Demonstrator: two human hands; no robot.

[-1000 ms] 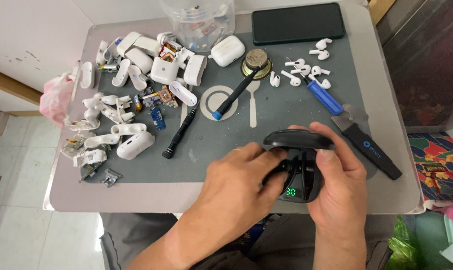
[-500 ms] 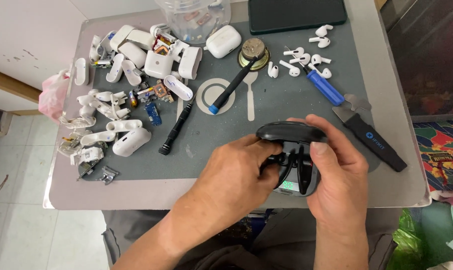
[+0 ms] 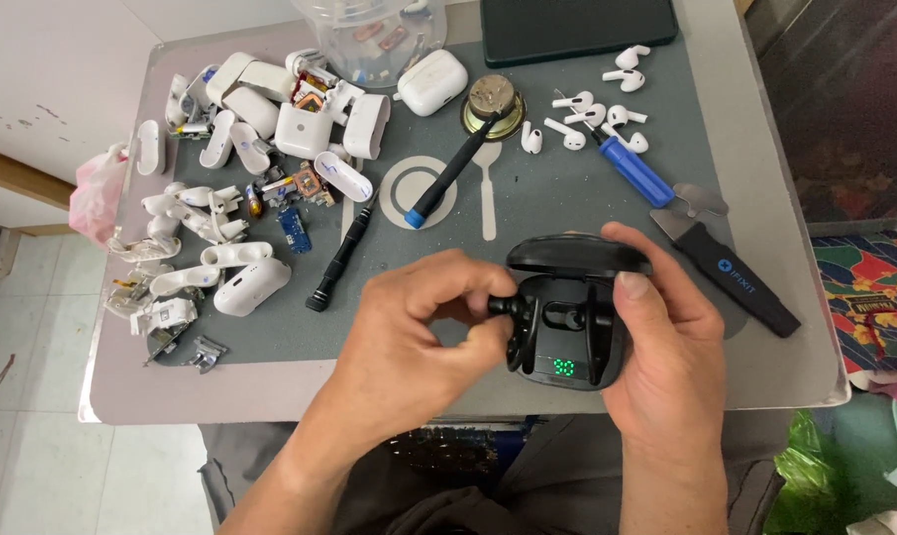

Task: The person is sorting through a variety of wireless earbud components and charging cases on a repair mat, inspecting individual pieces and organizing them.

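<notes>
1. A small electronics repair bench is shown, set up on a grey work mat (image 3: 567, 213) laid over a table (image 3: 765, 149)
2. Dismantled white earbud cases (image 3: 270, 119) and loose earbuds (image 3: 592, 109) are seen heaped across it
3. Screwdrivers (image 3: 448, 173) and a pry tool (image 3: 726, 263) are laid out among the parts
</notes>
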